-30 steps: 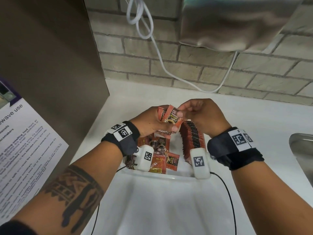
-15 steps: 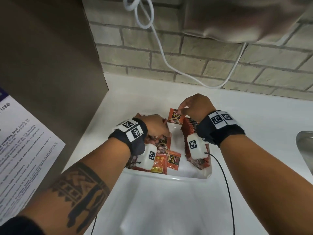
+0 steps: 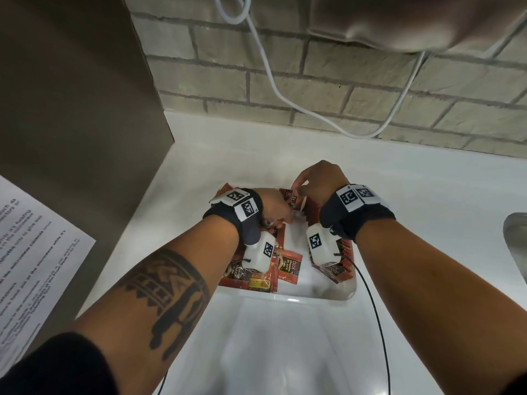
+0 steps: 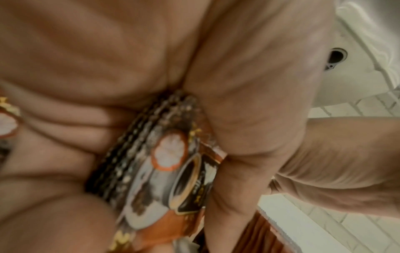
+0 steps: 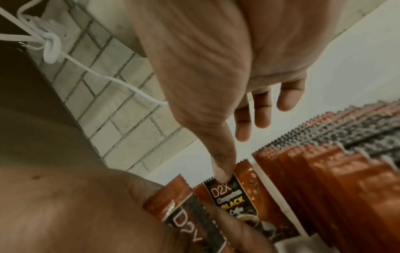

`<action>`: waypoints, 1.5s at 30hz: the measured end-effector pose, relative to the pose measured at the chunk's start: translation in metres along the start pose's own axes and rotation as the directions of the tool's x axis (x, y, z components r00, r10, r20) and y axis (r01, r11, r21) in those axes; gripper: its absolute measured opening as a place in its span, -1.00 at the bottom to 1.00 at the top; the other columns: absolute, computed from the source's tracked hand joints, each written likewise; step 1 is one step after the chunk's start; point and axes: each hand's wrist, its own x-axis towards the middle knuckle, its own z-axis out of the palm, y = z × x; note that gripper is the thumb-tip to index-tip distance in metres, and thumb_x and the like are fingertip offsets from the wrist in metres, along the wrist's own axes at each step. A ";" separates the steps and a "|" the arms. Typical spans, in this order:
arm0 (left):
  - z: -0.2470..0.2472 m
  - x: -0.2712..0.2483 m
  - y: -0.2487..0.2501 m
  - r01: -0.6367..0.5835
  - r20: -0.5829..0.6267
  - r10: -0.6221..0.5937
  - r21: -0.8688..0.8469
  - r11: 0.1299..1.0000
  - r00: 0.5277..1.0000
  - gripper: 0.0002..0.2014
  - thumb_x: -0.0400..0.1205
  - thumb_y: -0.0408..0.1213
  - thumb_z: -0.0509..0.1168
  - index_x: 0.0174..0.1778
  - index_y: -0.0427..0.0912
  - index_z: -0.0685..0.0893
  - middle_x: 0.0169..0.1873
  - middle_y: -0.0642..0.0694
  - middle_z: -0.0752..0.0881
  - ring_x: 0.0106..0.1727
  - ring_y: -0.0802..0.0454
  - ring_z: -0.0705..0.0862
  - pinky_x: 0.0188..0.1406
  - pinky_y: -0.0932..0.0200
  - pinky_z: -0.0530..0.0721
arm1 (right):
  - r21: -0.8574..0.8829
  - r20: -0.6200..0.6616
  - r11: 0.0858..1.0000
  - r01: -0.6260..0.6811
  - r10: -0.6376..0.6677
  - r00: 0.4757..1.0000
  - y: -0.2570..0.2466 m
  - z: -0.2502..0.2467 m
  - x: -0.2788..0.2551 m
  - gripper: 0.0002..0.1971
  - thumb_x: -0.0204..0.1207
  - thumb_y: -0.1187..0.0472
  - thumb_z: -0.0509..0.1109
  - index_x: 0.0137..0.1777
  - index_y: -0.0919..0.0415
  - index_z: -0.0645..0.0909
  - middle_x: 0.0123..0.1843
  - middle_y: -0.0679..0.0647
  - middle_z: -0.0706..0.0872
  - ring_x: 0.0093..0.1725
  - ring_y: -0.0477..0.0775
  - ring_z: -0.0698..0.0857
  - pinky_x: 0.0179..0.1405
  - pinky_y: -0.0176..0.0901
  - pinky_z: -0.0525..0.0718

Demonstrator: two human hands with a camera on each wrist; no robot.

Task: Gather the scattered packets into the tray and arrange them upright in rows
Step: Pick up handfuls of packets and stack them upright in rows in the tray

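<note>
- Wall (image 3: 356, 89): pale grey brick, behind the counter.
- Countertop (image 3: 427, 201): white, glossy.
- Cable (image 3: 273, 84): white, hung looped along the wall.
- Panel (image 3: 71, 109): brown, at left.
- Printed notice (image 3: 31, 252): white, at left.
- Sink edge (image 3: 516, 238): metal, at right.

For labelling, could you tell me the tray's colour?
White tray, clearest in the head view.

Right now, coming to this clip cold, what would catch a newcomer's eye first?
Both hands meet over the white tray: the left hand grips a small stack of packets, and the right hand pinches the top of one upright packet at the tray's far end. Beside it stands a tidy row of upright packets along the tray's right side, while loose packets lie flat at its near left.
</note>
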 end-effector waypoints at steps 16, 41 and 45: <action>0.001 0.008 -0.008 0.007 0.028 -0.005 -0.101 0.995 1.000 -0.68 0.65 -0.25 0.44 0.18 -0.45 0.75 0.02 -0.32 0.78 -0.05 -0.18 0.69 0.32 -0.26 0.72 | 0.097 -0.033 0.993 0.067 -0.064 0.997 0.010 -0.002 0.004 -0.83 0.48 0.14 0.55 -0.13 -0.20 0.69 0.01 -0.10 0.69 0.12 0.02 0.68 0.29 0.03 0.63; -0.014 -0.039 -0.025 -0.326 -0.255 0.221 -0.520 0.789 0.941 -0.71 0.54 -0.40 0.59 0.12 -0.45 0.76 -0.20 -0.17 0.81 -0.21 0.00 0.81 -0.09 -0.02 0.86 | 0.576 -0.229 0.783 0.234 -0.121 0.966 0.002 -0.044 -0.033 -0.91 0.42 0.15 0.65 -0.23 0.08 0.79 -0.37 -0.12 0.76 -0.48 -0.33 0.60 -0.41 -0.47 0.50; -0.016 -0.043 -0.027 -0.047 -0.137 0.002 -0.333 0.942 0.991 -0.61 0.51 -0.17 0.63 -0.01 -0.45 0.76 -0.28 -0.23 0.75 -0.20 -0.13 0.77 0.01 -0.09 0.86 | 0.345 -0.163 0.917 0.202 -0.153 0.975 0.004 -0.042 -0.033 -0.95 0.48 0.15 0.59 -0.19 0.07 0.83 -0.32 -0.15 0.75 -0.32 -0.28 0.64 -0.36 -0.42 0.42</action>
